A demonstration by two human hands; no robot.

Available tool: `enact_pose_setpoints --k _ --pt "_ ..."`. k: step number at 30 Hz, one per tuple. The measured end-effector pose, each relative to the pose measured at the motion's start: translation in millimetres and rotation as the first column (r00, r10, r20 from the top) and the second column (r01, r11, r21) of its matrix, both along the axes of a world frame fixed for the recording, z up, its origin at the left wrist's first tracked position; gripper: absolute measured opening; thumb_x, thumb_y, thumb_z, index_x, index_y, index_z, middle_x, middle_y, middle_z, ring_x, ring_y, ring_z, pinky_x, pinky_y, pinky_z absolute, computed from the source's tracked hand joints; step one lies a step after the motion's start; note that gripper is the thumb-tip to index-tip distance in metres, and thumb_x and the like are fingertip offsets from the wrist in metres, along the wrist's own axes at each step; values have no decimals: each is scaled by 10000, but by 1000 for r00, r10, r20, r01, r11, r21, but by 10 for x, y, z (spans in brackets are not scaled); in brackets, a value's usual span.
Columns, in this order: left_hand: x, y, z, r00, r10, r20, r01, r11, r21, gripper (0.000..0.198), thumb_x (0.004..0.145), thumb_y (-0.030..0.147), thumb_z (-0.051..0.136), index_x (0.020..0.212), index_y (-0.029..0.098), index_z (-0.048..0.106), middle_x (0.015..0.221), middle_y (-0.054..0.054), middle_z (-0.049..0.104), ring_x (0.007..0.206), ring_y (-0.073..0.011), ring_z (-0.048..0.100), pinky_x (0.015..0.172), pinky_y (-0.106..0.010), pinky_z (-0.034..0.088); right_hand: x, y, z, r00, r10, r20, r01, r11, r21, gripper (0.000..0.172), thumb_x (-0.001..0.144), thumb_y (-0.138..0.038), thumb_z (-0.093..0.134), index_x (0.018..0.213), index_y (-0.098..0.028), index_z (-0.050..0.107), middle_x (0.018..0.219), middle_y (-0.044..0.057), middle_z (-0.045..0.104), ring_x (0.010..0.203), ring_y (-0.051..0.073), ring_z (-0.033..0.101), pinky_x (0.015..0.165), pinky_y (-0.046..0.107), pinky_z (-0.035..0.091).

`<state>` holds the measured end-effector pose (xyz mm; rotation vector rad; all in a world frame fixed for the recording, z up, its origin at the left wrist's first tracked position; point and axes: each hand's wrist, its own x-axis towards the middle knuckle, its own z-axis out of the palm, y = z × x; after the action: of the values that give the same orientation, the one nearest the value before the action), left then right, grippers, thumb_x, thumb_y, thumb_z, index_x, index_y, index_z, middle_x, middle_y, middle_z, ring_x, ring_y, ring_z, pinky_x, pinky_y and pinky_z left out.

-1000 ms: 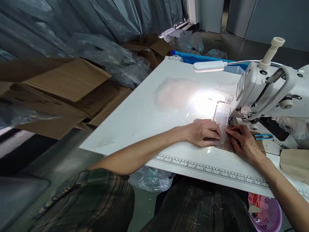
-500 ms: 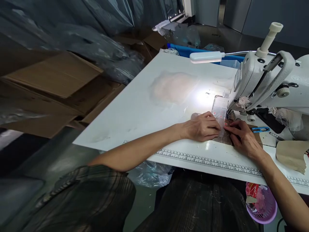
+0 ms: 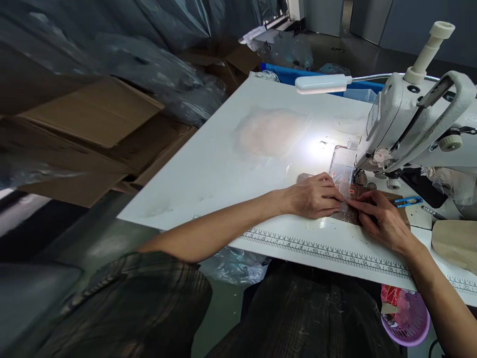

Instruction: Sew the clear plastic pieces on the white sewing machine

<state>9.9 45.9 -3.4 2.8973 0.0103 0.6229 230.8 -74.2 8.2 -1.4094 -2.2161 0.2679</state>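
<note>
A piece of sheer, pale fabric with small red marks (image 3: 344, 185) lies in front of the needle of the white sewing machine (image 3: 387, 119). My left hand (image 3: 316, 196) rests over it with bent fingers, holding it against the table; a bit of the fabric shows behind the knuckles. On the other side, my right hand (image 3: 383, 219) has its index fingertip at the fabric's near right edge, the thumb tucked lower. What lies under the fingers is hidden. Close beyond the right hand are blue thread snips (image 3: 408, 201).
A white table (image 3: 208, 174) carries a printed ruler (image 3: 316, 251) along its front edge. A lamp (image 3: 322, 83) lights the needle area. Cardboard boxes (image 3: 89, 109) and plastic bags stand left. Below the table at right hangs or stands a purple basket (image 3: 412, 338) with scraps.
The view has shifted slightly. My right index fingertip has slid a little toward the table's front edge. My left hand and the fabric look nearly unmoved.
</note>
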Motion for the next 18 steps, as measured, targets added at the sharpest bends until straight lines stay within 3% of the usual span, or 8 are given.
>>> enact_pose_setpoints --k 5,10,14,18 --pt "0 -7 9 1000 8 -7 -8 999 -50 202 982 304 526 926 261 714 1032 -6 764 899 -146 663 905 -371 425 -14 11 -28 995 55 87 -61 996 62 347 925 -191 483 1163 -245 729 1037 127 606 948 237 594 751 410 571" --pt "-42 53 62 994 85 71 -88 995 47 396 952 551 507 1019 211 698 1043 -59 747 856 -182 620 862 -384 402 -32 4 -23 995 37 94 -46 994 99 339 922 -167 483 1143 -208 738 1011 131 603 913 229 600 749 399 575" --pt "-49 114 41 995 74 74 -83 988 133 435 985 524 457 1111 167 672 1150 -103 714 896 -197 605 816 -370 424 -36 -2 -37 995 27 100 -39 992 117 344 903 -145 490 1128 -219 740 1028 130 603 931 233 605 738 397 583" --pt "-35 118 -11 997 72 14 -73 985 155 409 987 494 476 1075 154 687 1132 -127 708 930 -213 607 805 -370 473 -35 -5 -52 995 18 99 -29 994 105 355 894 -137 499 1134 -244 739 1043 130 610 959 246 605 748 416 585"
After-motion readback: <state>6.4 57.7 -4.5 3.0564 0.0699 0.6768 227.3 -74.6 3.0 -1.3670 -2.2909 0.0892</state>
